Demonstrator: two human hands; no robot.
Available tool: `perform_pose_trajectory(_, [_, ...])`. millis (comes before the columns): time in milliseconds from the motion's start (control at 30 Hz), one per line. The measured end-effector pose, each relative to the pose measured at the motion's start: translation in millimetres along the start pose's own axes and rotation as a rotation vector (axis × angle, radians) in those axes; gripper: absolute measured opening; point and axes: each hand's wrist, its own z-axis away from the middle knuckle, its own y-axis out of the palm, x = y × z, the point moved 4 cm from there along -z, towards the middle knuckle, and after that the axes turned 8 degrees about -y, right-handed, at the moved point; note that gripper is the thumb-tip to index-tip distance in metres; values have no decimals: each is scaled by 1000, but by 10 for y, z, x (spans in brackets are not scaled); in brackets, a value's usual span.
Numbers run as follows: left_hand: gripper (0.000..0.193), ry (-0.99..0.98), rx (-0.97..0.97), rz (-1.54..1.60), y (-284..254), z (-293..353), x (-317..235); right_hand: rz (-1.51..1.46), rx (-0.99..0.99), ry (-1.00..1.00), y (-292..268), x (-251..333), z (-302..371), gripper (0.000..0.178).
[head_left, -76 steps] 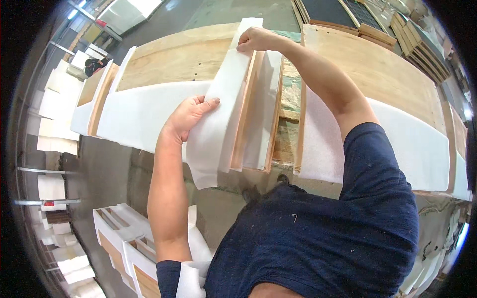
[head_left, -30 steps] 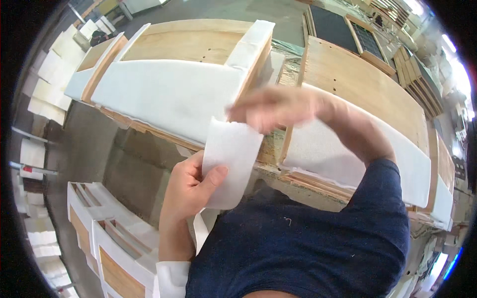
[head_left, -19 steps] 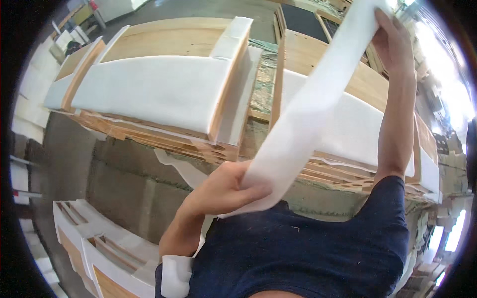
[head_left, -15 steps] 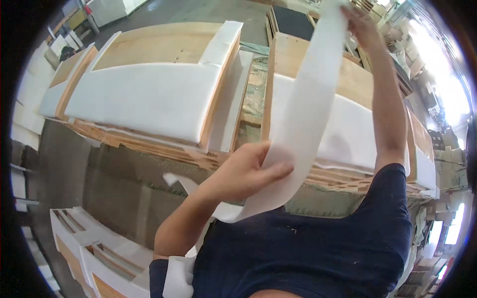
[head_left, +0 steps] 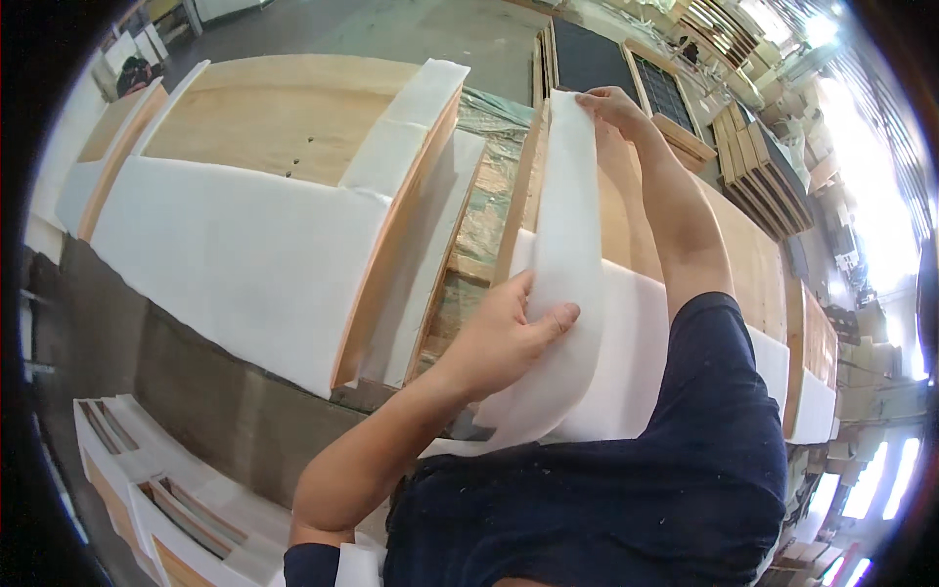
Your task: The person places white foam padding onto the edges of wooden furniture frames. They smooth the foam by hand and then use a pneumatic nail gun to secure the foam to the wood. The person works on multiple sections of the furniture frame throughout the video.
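A long strip of thin white foam sheet (head_left: 572, 205) runs along the left edge of a wooden panel (head_left: 743, 245). At the strip's far end, my right hand (head_left: 611, 106) pinches its corner between thumb and fingers. Closer to my body, my left hand (head_left: 509, 338) grips the strip by its left edge, thumb on top. The strip's near end curves down toward my shirt. White padding (head_left: 631, 342) covers the near part of the panel, leaving bare plywood beyond it. Whether the strip touches the panel along its length, I cannot tell.
Left of me stands a similar plywood panel (head_left: 274, 112) with white padding (head_left: 235, 220) over its near side. Padded frames with slots (head_left: 186, 489) sit at the lower left. Dark-topped panels (head_left: 592, 54) and stacked frames (head_left: 758, 166) lie farther back.
My right hand has come down and left, bringing the strip's far end to the panel's left edge. The strip is now straighter. My left hand keeps its grip, and the view has shifted.
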Motion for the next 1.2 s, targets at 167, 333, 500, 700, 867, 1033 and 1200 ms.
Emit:
perform_pose_trajectory(167, [34, -15, -94, -40, -83, -56, 10, -104, 16, 54, 101, -46, -82, 31])
perform_pose_trajectory(333, [34, 38, -67, 16, -103, -101, 103, 0, 24, -20, 145, -33, -122, 36])
perform_pose_trajectory(500, [34, 33, -61, 68, -140, -80, 120, 482, 29, -285, 390, 219, -13, 63])
perform_pose_trajectory(700, [33, -34, -59, 52, -143, 13, 151, 859, 215, -225, 664, 386, 320, 69])
perform_pose_trajectory(867, [39, -17, 3, 15, -183, 6, 320, 842, 244, -413, 813, 395, 814, 69])
perform_pose_trajectory(1033, [38, -52, -23, -69, -227, -29, 452, 814, 302, -440, 957, 593, 1352, 78])
perform_pose_trajectory(1200, [40, -103, -30, 134, -219, -63, 472, 807, 366, -508, 985, 696, 1649, 90])
